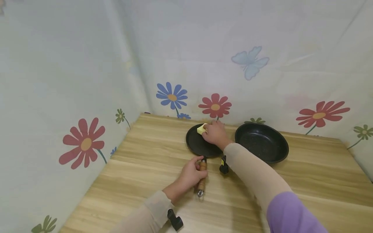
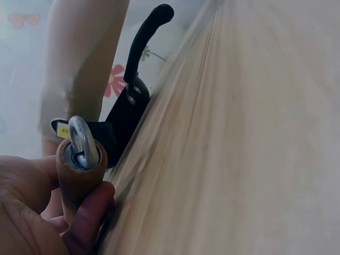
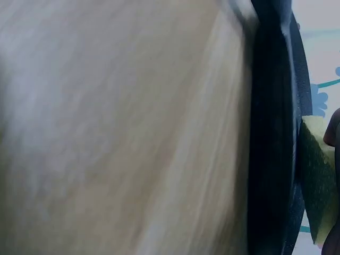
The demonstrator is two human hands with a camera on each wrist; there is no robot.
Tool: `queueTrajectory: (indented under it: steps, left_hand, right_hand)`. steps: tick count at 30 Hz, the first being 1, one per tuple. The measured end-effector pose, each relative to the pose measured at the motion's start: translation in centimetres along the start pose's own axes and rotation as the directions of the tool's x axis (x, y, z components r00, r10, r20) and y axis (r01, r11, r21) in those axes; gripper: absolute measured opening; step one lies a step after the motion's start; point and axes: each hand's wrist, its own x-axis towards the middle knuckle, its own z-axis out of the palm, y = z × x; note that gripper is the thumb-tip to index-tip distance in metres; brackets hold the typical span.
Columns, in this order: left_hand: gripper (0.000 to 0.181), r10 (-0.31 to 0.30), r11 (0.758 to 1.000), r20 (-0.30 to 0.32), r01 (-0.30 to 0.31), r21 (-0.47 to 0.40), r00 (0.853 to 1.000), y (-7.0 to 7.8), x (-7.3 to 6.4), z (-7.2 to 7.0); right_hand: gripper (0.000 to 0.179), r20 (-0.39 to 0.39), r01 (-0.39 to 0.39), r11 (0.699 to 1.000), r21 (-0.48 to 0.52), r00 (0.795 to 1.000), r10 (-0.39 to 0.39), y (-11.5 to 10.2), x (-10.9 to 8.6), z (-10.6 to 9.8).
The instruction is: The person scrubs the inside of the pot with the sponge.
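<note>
In the head view a small, shallow black frying pan (image 1: 198,145) lies on the table, its wooden handle (image 1: 201,185) pointing toward me. My left hand (image 1: 187,176) grips that handle. Up close in the left wrist view, thumb and fingers wrap the handle just below its metal hanging ring (image 2: 85,142). My right hand (image 1: 216,133) pinches a pale yellow sponge (image 1: 200,130) and holds it on the pan's inner surface, toward the far left rim. A dark face of the sponge (image 3: 320,180) meets the pan's edge in the right wrist view.
A deeper black pan (image 1: 263,144) stands right of the small one, partly hidden by my right forearm. Its curved black handle (image 2: 146,45) shows in the left wrist view. The wood-grain table (image 1: 140,161) ends at a flower-printed curtain (image 1: 192,64) behind and left.
</note>
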Motion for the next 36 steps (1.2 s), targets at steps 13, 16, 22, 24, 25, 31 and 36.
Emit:
queueTrajectory:
  steps: [13, 16, 22, 24, 25, 31, 36]
  left_hand:
    - [0.066, 0.025, 1.0, 0.005, -0.025, -0.009, 1.0, 0.3, 0.4, -0.3]
    - [0.065, 0.013, 1.0, 0.009, -0.013, -0.016, 1.0, 0.2, 0.4, -0.3]
    - [0.064, 0.015, 1.0, 0.014, -0.015, 0.004, 1.0, -0.2, 0.4, -0.6]
    - [0.064, 0.009, 1.0, 0.019, -0.009, 0.002, 1.0, -0.4, 0.4, -0.6]
    - [0.064, 0.003, 1.0, 0.023, -0.003, -0.003, 1.0, -0.5, 0.4, -0.6]
    - [0.064, -0.003, 1.0, 0.025, 0.003, -0.026, 1.0, -0.5, 0.4, -0.7]
    - [0.063, 0.005, 1.0, 0.013, -0.005, -0.026, 1.0, -0.3, 0.2, -0.6]
  right_hand:
    - [0.038, -0.031, 0.214, 0.977, 0.007, 0.976, -0.214, -1.9, -0.3, 0.6]
    - [0.038, -0.042, 0.3, 0.953, 0.034, 0.953, -0.299, -1.5, -0.8, 0.7]
    - [0.039, -0.084, 0.514, 0.854, 0.073, 0.857, -0.509, -0.3, -1.7, 0.5]
    - [0.039, -0.088, 0.562, 0.823, 0.078, 0.827, -0.556, 0.2, -2.0, 0.4]
    - [0.039, -0.09, 0.579, 0.811, 0.085, 0.815, -0.572, 0.4, -2.2, 0.4]
    - [0.038, -0.11, 0.608, 0.786, 0.114, 0.794, -0.598, 0.8, -2.2, 0.4]
    - [0.039, -0.111, 0.538, 0.837, 0.102, 0.842, -0.528, 0.6, -1.8, 1.1]
